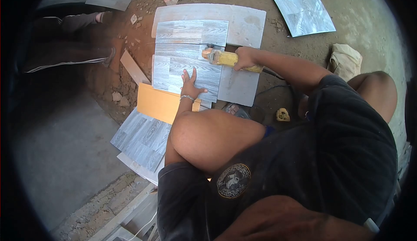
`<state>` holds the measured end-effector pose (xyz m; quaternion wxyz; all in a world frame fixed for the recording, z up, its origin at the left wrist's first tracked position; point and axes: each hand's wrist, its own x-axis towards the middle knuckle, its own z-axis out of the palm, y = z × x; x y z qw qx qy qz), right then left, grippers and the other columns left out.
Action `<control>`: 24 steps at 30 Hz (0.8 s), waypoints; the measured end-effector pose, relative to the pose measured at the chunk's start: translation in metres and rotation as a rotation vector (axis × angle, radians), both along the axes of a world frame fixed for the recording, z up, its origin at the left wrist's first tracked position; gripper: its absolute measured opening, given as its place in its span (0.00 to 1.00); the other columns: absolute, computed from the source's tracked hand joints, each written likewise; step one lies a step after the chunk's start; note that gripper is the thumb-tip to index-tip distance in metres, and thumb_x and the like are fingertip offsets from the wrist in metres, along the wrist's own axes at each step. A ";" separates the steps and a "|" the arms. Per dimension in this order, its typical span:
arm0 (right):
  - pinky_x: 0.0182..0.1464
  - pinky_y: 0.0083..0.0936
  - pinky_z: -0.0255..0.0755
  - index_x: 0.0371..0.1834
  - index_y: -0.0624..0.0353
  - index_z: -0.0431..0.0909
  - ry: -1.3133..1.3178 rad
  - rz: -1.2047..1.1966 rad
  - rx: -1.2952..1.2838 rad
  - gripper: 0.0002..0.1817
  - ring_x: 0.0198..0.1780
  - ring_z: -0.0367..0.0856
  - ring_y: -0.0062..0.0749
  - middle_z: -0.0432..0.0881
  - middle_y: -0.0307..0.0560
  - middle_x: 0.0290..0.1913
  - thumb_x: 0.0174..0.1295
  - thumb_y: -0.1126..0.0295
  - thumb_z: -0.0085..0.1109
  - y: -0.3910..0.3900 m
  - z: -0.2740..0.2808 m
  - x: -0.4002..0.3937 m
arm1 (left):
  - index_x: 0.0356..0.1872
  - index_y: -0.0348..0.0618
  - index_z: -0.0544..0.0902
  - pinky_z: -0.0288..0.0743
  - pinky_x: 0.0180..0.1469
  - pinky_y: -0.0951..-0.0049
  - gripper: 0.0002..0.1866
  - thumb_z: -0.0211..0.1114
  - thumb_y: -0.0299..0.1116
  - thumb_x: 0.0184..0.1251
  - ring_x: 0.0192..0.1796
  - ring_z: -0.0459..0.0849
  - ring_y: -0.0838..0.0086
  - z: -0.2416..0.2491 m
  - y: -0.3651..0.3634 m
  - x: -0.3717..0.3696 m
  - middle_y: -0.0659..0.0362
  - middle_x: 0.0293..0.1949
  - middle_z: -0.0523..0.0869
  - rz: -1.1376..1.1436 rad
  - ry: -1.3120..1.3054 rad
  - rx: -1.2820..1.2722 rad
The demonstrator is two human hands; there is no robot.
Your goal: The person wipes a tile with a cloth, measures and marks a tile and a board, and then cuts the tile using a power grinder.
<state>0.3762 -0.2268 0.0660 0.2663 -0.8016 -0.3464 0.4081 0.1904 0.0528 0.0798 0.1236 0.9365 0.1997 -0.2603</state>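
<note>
My right hand (246,58) is wrapped round the yellow body of an angle grinder (226,58). The grinder's head is over the right part of a grey wood-patterned tile (184,67), beside a dark line that runs across it. My left hand (191,85) lies on the tile's lower part with its fingers spread, holding nothing. Beneath the tile are pale slabs (245,26), which stick out above and to the right. The grinder's disc is mostly hidden.
Orange-backed tile (156,104) and more patterned tiles (141,137) lie at lower left, another tile (302,8) at upper right. A yellow tape measure (282,114) and a cloth bag (346,61) are on the right. Another person's legs (71,54) are at the left, near rubble.
</note>
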 end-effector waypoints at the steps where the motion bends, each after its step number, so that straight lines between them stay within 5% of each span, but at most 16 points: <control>1: 0.53 0.42 0.79 0.44 0.76 0.83 -0.007 0.004 0.000 0.38 0.49 0.86 0.57 0.86 0.71 0.44 0.40 0.48 0.72 -0.001 0.000 0.000 | 0.84 0.63 0.49 0.59 0.80 0.54 0.73 0.90 0.44 0.34 0.84 0.39 0.39 0.000 0.000 0.000 0.36 0.83 0.38 0.000 -0.001 0.000; 14: 0.48 0.43 0.81 0.35 0.71 0.88 -0.060 -0.032 0.037 0.32 0.42 0.89 0.54 0.88 0.66 0.37 0.40 0.47 0.71 -0.016 0.002 -0.005 | 0.84 0.63 0.50 0.56 0.81 0.56 0.72 0.90 0.43 0.34 0.84 0.38 0.39 -0.001 0.001 -0.001 0.36 0.83 0.38 0.003 -0.016 -0.011; 22: 0.52 0.37 0.80 0.47 0.72 0.86 0.095 -0.140 0.159 0.37 0.46 0.89 0.50 0.88 0.66 0.43 0.41 0.49 0.71 -0.035 0.025 -0.003 | 0.84 0.64 0.48 0.55 0.81 0.56 0.70 0.88 0.45 0.40 0.84 0.39 0.42 0.015 -0.007 -0.010 0.38 0.83 0.39 0.080 -0.005 0.013; 24: 0.59 0.33 0.78 0.52 0.67 0.86 0.146 -0.128 0.286 0.34 0.51 0.89 0.44 0.89 0.61 0.49 0.46 0.51 0.70 -0.036 0.053 0.011 | 0.84 0.64 0.48 0.55 0.81 0.54 0.68 0.87 0.47 0.44 0.84 0.40 0.43 0.030 -0.007 -0.012 0.39 0.84 0.39 0.144 -0.034 0.041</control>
